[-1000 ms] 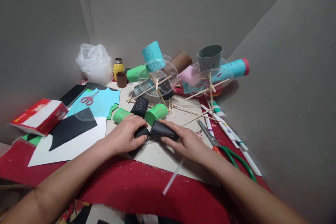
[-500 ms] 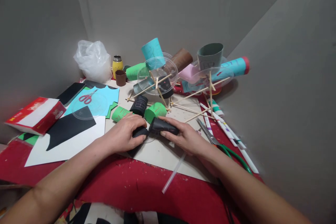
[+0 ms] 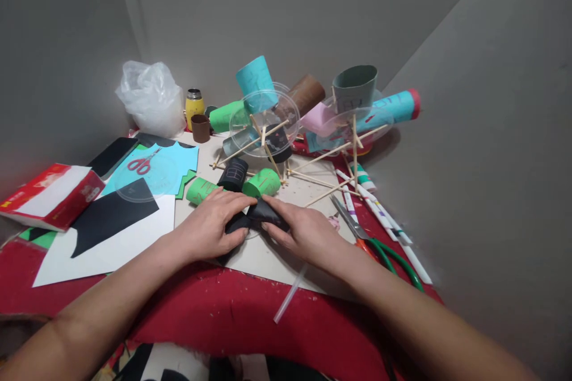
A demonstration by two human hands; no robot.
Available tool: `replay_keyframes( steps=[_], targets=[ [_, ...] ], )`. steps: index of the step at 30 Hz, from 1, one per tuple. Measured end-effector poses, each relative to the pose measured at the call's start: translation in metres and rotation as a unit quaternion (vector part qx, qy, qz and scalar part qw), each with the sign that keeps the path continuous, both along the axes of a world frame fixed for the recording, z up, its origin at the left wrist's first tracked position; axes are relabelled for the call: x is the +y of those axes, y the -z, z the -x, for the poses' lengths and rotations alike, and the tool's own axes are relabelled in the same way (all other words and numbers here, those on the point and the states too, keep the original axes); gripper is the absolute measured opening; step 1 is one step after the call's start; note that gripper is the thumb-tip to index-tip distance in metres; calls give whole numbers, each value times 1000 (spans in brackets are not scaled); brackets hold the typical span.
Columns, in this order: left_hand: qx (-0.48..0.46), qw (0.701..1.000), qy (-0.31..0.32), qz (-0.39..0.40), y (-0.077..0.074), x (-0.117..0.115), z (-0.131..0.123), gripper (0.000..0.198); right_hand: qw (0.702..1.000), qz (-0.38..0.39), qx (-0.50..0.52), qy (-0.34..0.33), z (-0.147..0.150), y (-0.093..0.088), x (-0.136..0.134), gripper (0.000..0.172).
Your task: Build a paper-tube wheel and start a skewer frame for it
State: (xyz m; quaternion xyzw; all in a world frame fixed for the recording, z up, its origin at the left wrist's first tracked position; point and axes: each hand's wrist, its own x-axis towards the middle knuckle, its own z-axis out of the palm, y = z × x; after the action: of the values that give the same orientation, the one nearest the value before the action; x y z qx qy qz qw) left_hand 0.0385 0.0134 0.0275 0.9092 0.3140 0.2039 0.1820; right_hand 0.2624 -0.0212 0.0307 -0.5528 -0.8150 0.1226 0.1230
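While the right hand [image 3: 308, 235] grasps a short black paper tube [image 3: 268, 214], fingers over its top and thumb along the near side, the left hand [image 3: 210, 223] curls around a black curved paper piece [image 3: 236, 224], held between thumb and fingers. The two black parts meet end to end between the hands, low over a beige board [image 3: 277, 262] on a red cloth [image 3: 223, 309]; whether they are joined cannot be told.

Just beyond the fingers lie a black paper tube with thin ruled lines like a window grid [image 3: 234, 174], a bright green paper tube with brownish strokes [image 3: 201, 190] and another green tube with red marks [image 3: 263, 183]; none of these strokes forms a readable word. Farther back, an oval grey paper cup [image 3: 355, 89] bears dark, boxy pen strokes, and a long light-blue paper tube with a red end [image 3: 388, 110] carries large dark characters, neither clearly legible.

At the far left, a red cardboard box with a white panel [image 3: 53, 196] shows a small yellow emblem on its edge and pale print on its end; the brand is too small to read. White marker pens with coloured bands [image 3: 384, 217] lie at the right, beside metal scissors with green and orange handles [image 3: 357, 229].
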Motion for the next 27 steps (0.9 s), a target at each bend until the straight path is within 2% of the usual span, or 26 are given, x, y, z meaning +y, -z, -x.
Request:
replay_keyframes(
  steps=[6,12,16,19,23,25,27],
  targets=[
    [44,999,-5,-19,1,-1,1,44,1000,18,-19,12,3,-3,-2,48],
    [39,999,-7,-21,2,1,0,45,996,63,48,-42,-14,-8,-4,62],
    [26,1000,-3,-13,-3,0,1,45,992,51,117,4,-39,-18,-8,62],
    [-18,1000,1,1,-16,-2,4,44,988,23,133,75,-62,-25,-16,50],
    [-92,993,-60,43,-44,3,18,42,989,23,-26,146,-84,-23,-34,36],
    [-138,983,-101,71,-61,10,27,40,982,42,-93,160,-87,-17,-43,32],
    [-205,968,-110,95,-77,18,35,36,977,56,-125,165,-86,-10,-51,34]
  ],
)
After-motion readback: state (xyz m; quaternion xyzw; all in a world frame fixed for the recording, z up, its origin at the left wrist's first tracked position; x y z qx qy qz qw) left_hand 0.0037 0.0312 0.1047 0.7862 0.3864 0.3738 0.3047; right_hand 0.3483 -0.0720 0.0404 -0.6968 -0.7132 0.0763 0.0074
